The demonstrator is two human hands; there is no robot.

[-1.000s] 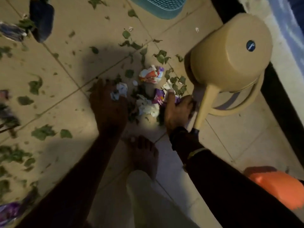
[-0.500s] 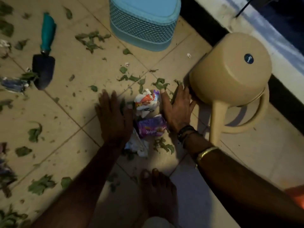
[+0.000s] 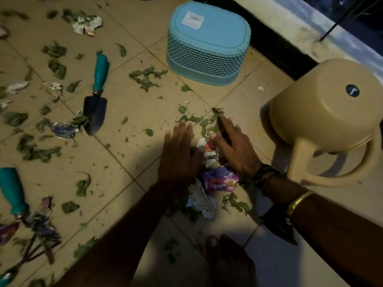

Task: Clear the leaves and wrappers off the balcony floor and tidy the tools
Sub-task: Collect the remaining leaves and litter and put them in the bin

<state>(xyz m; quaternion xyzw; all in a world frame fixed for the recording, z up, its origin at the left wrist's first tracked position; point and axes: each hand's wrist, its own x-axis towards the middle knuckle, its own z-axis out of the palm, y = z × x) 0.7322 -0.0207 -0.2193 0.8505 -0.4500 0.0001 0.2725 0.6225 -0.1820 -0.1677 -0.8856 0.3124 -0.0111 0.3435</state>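
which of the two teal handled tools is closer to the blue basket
The trowel with the dark scoop blade, left of the basket; the other teal-handled tool lies at the picture's left edge, farther off.

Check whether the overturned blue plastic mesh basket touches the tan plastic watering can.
Apart: the head view shows bare floor tiles between the basket and the watering can.

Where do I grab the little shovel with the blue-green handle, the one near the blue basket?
Grab the trowel by its teal handle, reaching down from above and wrapping fingers across it. It lies flat on the floor, handle bare and pointing away from you; the dark blade is pointed, with leaves and a wrapper at its tip.
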